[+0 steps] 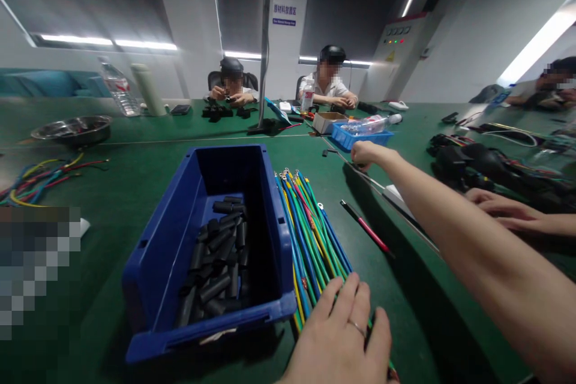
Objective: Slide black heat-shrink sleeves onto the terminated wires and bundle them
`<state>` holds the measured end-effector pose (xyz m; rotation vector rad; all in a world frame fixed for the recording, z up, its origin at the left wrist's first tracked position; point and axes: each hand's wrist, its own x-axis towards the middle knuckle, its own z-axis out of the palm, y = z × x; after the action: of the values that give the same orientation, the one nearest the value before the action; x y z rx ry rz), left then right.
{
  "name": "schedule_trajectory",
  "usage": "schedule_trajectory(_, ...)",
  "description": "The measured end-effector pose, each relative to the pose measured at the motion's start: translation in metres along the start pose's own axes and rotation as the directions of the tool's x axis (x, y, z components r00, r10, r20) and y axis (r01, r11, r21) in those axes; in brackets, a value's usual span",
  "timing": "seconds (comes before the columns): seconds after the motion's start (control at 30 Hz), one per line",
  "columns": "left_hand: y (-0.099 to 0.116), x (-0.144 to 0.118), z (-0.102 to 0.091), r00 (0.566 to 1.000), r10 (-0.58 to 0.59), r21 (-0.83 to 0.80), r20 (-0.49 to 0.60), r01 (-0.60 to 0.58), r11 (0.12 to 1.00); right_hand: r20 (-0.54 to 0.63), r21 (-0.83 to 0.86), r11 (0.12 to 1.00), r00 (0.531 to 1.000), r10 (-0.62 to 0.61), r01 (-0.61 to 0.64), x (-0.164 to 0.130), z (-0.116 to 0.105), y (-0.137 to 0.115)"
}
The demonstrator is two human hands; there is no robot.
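Bin (pixel 281 234) and wires (pixel 310 228) block left — tabletop (pixel 418 306) (shadowed) passable right.

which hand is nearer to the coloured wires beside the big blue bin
Left. The left hand lies over the near part of the coloured wires; the right hand is farther out, off to their right, near the light-blue tray.
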<state>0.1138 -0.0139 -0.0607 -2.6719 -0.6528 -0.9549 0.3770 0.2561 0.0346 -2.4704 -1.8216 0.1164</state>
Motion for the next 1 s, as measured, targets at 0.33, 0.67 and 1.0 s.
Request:
schedule_trajectory(0.33,0.024,-0.027,0.073,0.957,-0.187,0.068,-0.224,0.207,0.976,-0.265,-0.089,0.993,0.959,-0.104,0.083,0.045,0.046,-0.052)
schedule_trajectory(0.67,0.035,-0.029,0.085,0.873,-0.403,0.02,-0.276,0.425,0.905,-0.29,-0.013,1.0,0.957,-0.005,0.002,0.047,0.063,-0.062)
schedule_trajectory(1.0,0.009,-0.004,0.025,0.983,-0.097,0.009,-0.156,0.1,0.995,-0.342,0.138,0.979,0.935,-0.093,0.148,-0.017,0.037,-0.085)
